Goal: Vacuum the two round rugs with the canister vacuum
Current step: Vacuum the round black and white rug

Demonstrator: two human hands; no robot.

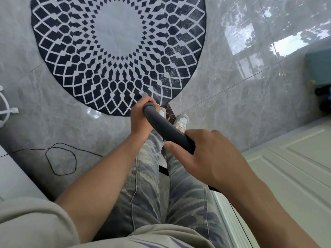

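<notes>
A round rug [118, 51] with a dark blue and white diamond pattern lies on the grey floor ahead of my feet. Both hands hold the dark grey vacuum handle [161, 124], which runs from my body toward the rug's near edge. My left hand [141, 119] grips its far end just over that edge. My right hand [206, 154] curls round the near end, thumb along the side. The wand below the handle and the nozzle are hidden behind my hands. No second rug or canister shows.
A thin black cord [60, 160] loops on the glossy tiles [241, 86] at left. White objects [5, 106] sit at the far left edge. A white panelled cabinet [295, 167] stands on the right, a teal item [320, 68] beyond it.
</notes>
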